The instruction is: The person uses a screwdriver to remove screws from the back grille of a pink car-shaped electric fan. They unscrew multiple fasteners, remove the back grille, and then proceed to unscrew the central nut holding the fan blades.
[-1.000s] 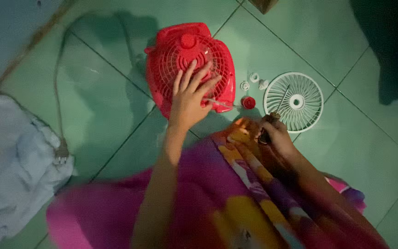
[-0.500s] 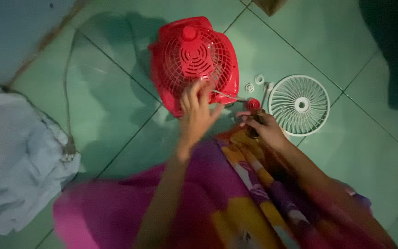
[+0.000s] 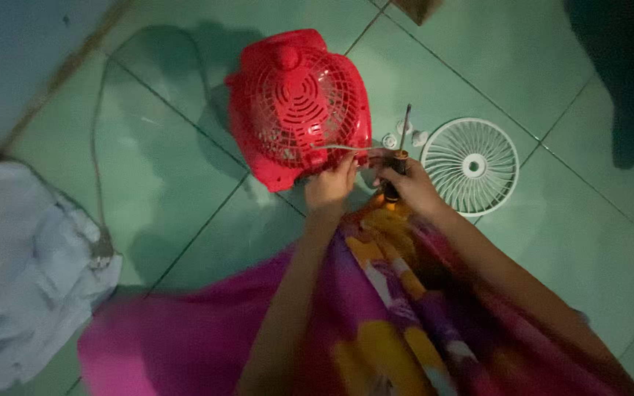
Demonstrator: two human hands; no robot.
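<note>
A red fan housing (image 3: 295, 103) with a grille lies on the green tiled floor. My left hand (image 3: 329, 188) grips its near lower edge, by a thin wire sticking out of the casing. My right hand (image 3: 411, 188) is closed around a screwdriver (image 3: 399, 150) with a dark handle; its metal shaft points away from me, just right of the housing. A white round fan grille (image 3: 471, 165) lies flat on the floor to the right of my right hand.
Small white parts (image 3: 405, 132) sit on the floor between the housing and the white grille. A power cord (image 3: 97, 147) runs left to a plug (image 3: 102, 247) beside a pale cloth heap (image 3: 16, 271). Colourful fabric (image 3: 376, 323) covers my lap.
My left hand slid from the top of the red grille down to the housing's near edge. My right hand moved left toward the housing and turned the screwdriver to point away.
</note>
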